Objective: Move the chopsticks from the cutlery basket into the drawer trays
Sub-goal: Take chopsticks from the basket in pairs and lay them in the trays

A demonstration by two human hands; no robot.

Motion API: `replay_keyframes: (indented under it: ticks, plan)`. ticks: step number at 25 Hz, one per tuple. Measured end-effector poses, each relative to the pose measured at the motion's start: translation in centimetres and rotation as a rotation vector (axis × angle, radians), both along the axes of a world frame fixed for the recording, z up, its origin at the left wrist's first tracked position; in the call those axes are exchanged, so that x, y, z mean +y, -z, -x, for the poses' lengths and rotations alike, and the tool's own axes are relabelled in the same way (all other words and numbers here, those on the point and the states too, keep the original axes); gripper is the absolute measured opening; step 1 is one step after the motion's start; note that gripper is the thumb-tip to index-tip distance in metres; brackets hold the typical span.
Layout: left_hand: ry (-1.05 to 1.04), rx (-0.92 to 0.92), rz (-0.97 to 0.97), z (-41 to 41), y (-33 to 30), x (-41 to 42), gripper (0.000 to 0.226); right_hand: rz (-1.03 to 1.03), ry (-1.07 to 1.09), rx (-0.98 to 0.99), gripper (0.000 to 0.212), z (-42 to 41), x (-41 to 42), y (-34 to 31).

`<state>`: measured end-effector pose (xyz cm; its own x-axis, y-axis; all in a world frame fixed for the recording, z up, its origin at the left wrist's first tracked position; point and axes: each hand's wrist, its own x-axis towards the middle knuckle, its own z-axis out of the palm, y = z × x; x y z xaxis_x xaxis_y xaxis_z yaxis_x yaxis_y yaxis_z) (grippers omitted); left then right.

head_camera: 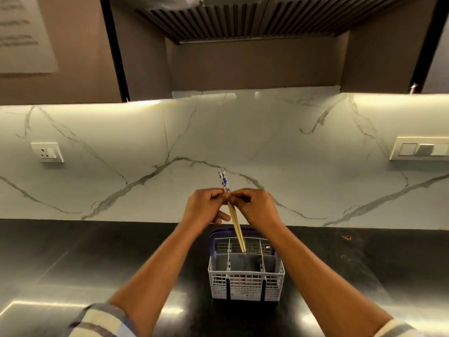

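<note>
A pair of wooden chopsticks [236,227] with blue-and-white patterned tops stands tilted above the grey cutlery basket [246,283], the tips just over its middle back compartment. My left hand [206,207] and my right hand [257,207] meet at the upper part of the chopsticks, and the fingers of both pinch them there. The basket sits on the dark countertop and has a purple handle at its back. Its visible compartments look empty. No drawer or tray is in view.
The dark glossy countertop [97,263] stretches left and right of the basket. A marble backsplash [291,154] rises behind it, with a socket [47,152] at the left and a switch plate [420,148] at the right. A hood [243,18] hangs overhead.
</note>
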<state>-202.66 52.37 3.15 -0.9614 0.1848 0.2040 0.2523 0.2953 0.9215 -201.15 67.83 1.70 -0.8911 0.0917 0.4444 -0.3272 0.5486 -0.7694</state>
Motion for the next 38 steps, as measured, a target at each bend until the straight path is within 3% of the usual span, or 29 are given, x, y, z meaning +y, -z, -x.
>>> replay_keyframes:
  ticks: [6,13,16,19,22,26,34,38]
  plan:
    - [0.242,0.194,0.181,-3.3,-11.5,-0.7,0.012,0.07,-0.084,0.061,0.007,-5.4,2.0,-10.1]
    - [0.256,0.196,0.11,-7.3,-13.0,0.0,0.014,0.047,-0.07,0.008,0.022,-10.6,2.5,-13.0]
    - [0.27,0.073,0.075,-9.6,-7.3,-2.3,0.014,0.156,-0.075,-0.121,0.015,-14.3,4.0,-7.9]
    - [0.289,-0.156,0.139,-13.4,3.4,-5.4,0.016,0.211,-0.009,-0.284,0.012,-19.4,5.5,1.7]
    - [0.271,-0.366,0.23,-18.3,14.2,-7.4,0.015,0.172,0.043,-0.527,0.008,-24.8,5.6,11.7]
    - [0.3,-0.472,0.382,-23.8,24.2,-8.4,0.012,0.099,0.12,-0.724,0.008,-29.7,4.7,20.7]
    - [0.19,-0.604,0.486,-28.1,33.4,-5.6,0.021,0.024,0.276,-0.883,0.02,-34.0,2.6,30.2]
    - [0.09,-0.627,0.538,-29.2,35.9,-3.4,0.02,-0.03,0.331,-0.887,0.014,-35.1,1.4,32.3]
